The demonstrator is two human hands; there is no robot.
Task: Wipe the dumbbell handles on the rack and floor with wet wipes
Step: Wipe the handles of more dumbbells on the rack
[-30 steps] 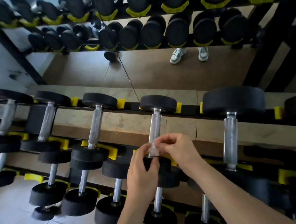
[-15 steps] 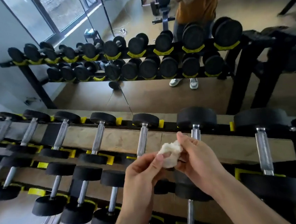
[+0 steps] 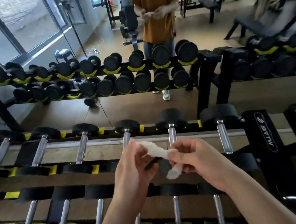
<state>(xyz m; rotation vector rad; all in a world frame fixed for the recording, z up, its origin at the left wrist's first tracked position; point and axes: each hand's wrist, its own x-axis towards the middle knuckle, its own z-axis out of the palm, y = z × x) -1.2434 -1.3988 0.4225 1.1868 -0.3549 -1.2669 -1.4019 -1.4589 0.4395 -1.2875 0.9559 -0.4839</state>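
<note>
Hands were counted at two: one left hand, one right hand. One wet wipe was recorded.

Near rack, two tiers were noted. On the upper tier, six dumbbells were tallied by their chrome handles. On the lower tier, five handles were seen plainly; a sixth handle was partly hidden behind the left forearm.

One BRTW-lettered upright was logged.

In the mirror, one reflected person, two reflected rack tiers and one lone floor dumbbell were counted.
</note>
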